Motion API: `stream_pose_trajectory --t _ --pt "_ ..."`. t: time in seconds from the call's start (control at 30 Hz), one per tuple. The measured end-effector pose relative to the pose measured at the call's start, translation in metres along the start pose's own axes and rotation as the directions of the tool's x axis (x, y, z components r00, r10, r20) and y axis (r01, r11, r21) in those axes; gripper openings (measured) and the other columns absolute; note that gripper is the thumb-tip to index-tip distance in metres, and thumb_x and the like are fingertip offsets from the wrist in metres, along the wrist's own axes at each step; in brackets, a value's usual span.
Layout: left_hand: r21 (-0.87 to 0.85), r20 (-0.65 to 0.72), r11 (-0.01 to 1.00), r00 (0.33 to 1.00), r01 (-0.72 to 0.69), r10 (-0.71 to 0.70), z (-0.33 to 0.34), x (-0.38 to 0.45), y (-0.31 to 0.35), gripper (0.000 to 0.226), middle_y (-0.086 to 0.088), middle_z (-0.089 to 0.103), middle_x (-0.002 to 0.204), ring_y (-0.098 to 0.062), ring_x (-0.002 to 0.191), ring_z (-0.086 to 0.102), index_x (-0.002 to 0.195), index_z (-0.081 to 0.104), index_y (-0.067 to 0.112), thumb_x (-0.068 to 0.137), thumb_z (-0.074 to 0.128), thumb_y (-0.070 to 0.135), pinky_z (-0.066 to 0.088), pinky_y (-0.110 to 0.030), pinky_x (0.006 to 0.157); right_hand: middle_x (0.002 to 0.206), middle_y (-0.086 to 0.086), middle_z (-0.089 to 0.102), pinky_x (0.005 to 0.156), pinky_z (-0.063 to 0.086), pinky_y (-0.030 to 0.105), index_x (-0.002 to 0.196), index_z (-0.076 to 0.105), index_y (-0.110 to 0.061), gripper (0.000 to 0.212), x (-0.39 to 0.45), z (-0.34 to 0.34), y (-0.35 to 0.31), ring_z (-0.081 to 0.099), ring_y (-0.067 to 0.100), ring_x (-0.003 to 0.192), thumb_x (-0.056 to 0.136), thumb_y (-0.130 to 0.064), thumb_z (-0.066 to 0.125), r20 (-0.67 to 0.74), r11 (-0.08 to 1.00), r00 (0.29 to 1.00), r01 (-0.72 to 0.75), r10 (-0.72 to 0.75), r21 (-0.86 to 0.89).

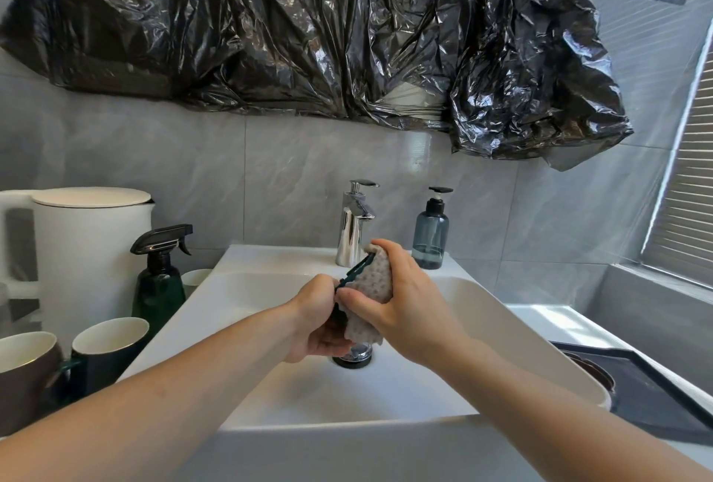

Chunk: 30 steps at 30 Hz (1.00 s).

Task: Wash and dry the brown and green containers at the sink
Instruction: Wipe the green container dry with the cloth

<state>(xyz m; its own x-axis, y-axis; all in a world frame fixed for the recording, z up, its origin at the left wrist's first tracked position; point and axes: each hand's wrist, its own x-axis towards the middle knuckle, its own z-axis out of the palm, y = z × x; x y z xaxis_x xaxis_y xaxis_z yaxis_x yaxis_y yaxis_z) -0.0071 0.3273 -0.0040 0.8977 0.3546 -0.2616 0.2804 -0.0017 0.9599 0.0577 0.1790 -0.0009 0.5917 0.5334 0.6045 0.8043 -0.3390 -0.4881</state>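
Note:
Over the white sink point(513, 331) my left hand point(314, 317) grips a small dark green container point(353, 273), of which only a thin edge shows. My right hand point(397, 290) holds a grey textured cloth point(372, 281) wrapped around that container from the right. A brown cup point(25, 369) and a dark green cup point(102, 352), both white inside, stand on the counter at the left. The chrome tap point(355, 225) rises just behind my hands, and no water stream shows.
A white kettle point(83, 250) and a dark green spray bottle point(160, 277) stand at the left. A blue-grey soap dispenser point(431, 232) sits right of the tap. The sink drain point(354, 356) lies below my hands. A dark tray point(656, 389) is at the right. Black plastic sheeting point(308, 30) covers the wall above.

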Motion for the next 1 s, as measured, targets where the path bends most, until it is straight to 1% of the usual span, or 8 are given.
stream_pose_trajectory --t 0.07,0.17,0.3,0.5,0.63,0.8,0.9,1.0 --pt "0.043 0.036 0.999 0.999 0.012 -0.013 0.003 -0.005 0.0 0.042 -0.011 0.073 0.079 -0.022 0.063 0.067 0.086 0.07 0.012 0.1 0.034 0.028 0.052 -0.024 0.05 0.112 -0.017 0.063 0.087 0.052 0.031 0.123 0.053 -0.04 0.046 0.001 -0.001 0.004 0.059 0.006 0.097 0.085 -0.062 0.068 -0.027 0.999 0.999 -0.03 0.031 0.044" --pt "0.098 0.009 0.995 1.0 -0.013 0.012 0.009 -0.005 -0.001 0.043 -0.011 0.071 0.075 -0.02 0.056 0.065 0.09 0.07 0.01 0.104 0.036 0.031 0.052 -0.022 0.048 0.086 -0.013 0.071 0.08 0.058 0.04 0.097 0.065 -0.031 0.019 0.004 -0.003 0.007 0.066 0.006 0.084 0.096 -0.05 0.062 -0.123 0.975 0.987 -0.077 0.105 0.21" --pt "0.086 -0.065 0.995 0.996 -0.058 0.064 0.009 -0.002 -0.004 0.034 -0.014 0.067 0.083 -0.021 0.053 0.063 0.107 0.066 0.009 0.105 0.035 0.02 0.053 -0.025 0.048 0.078 -0.007 0.072 0.076 0.059 0.039 0.087 0.07 -0.025 0.022 0.006 -0.005 0.013 0.068 0.013 0.081 0.102 -0.035 0.057 -0.163 0.957 0.973 -0.114 0.162 0.268" --pt "0.216 -0.101 0.96 0.973 -0.18 0.205 0.008 -0.006 -0.004 0.024 -0.014 0.063 0.084 -0.031 0.069 0.066 0.089 0.061 0.008 0.094 0.038 0.001 0.056 -0.032 0.049 0.087 -0.007 0.075 0.069 0.059 0.025 0.094 0.073 -0.024 0.023 0.006 -0.01 0.031 0.069 0.009 0.082 0.105 -0.019 0.053 -0.114 0.936 0.961 -0.214 0.253 0.278" --pt "0.381 -0.076 0.859 0.914 -0.343 0.399 0.006 -0.005 -0.001 0.032 -0.008 0.063 0.085 -0.032 0.072 0.06 0.097 0.066 0.016 0.093 0.039 -0.001 0.048 -0.029 0.055 0.069 0.003 0.06 0.049 0.04 0.021 0.081 0.059 0.0 0.017 0.003 -0.011 0.04 0.049 0.019 0.059 0.096 0.0 0.049 0.008 0.916 0.942 -0.328 0.335 0.232" --pt "0.418 -0.126 0.811 0.857 -0.41 0.499 -0.003 -0.005 0.006 0.035 -0.008 0.065 0.097 -0.031 0.067 0.062 0.101 0.064 0.028 0.098 0.039 0.004 0.047 -0.029 0.044 0.07 -0.001 0.06 0.054 0.042 0.024 0.087 0.061 -0.013 0.021 0.009 -0.005 0.043 0.054 0.012 0.061 0.104 -0.015 0.049 0.037 0.928 0.928 -0.372 0.371 0.028" --pt "0.45 -0.182 0.8 0.836 -0.397 0.517 -0.016 -0.005 0.008 0.035 -0.006 0.067 0.104 -0.032 0.079 0.064 0.113 0.065 0.031 0.1 0.04 0.01 0.049 -0.029 0.046 0.072 -0.003 0.067 0.067 0.057 0.04 0.086 0.065 -0.015 0.023 0.013 0.0 0.037 0.063 0.016 0.067 0.102 -0.019 0.049 -0.002 0.925 0.926 -0.377 0.377 0.044" --pt "0.53 -0.228 0.757 0.796 -0.382 0.561 -0.036 -0.007 0.011 0.036 0.004 0.067 0.098 -0.025 0.083 0.061 0.116 0.067 0.034 0.101 0.042 0.014 0.045 -0.029 0.053 0.08 -0.004 0.07 0.078 0.059 0.039 0.09 0.069 -0.021 0.025 0.025 -0.001 0.022 0.067 0.019 0.08 0.103 -0.021 0.047 -0.014 0.927 0.928 -0.371 0.372 0.051"
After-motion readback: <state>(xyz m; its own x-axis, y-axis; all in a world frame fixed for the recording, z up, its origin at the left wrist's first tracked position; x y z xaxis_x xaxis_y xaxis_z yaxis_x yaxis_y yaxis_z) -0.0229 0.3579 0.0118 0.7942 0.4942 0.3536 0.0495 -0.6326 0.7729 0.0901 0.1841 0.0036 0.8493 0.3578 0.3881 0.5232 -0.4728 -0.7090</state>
